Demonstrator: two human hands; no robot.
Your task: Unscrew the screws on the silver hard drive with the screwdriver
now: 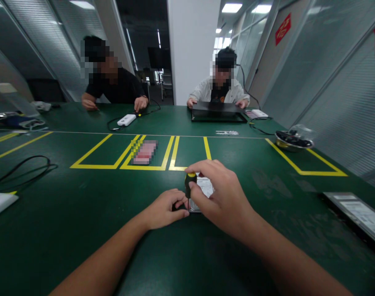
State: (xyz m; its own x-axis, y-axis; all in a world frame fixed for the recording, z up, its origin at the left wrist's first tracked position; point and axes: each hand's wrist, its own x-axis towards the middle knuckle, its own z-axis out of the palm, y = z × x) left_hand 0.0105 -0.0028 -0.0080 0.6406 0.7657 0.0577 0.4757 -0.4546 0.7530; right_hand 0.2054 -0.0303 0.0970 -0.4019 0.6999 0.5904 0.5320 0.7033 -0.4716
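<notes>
My right hand (220,195) grips a screwdriver (189,183) with a dark handle and a yellow top. It stands upright, its tip over the left edge of a small silver hard drive (207,187) that carries a white label. The back of that hand hides much of the drive. On the drive's left side, my left hand (167,209) has its thumb and fingers curled in at the edge, near the screwdriver's tip. Whether those fingers pinch the drive or the shaft is hard to make out.
Yellow tape marks (144,167) run across the green table (82,246). Far right sits another labelled drive-like device (357,209), behind it a bowl (294,142) of dark parts. A cable (33,179) and white box (2,204) lie left. Two people work opposite, one holding a black panel (218,111).
</notes>
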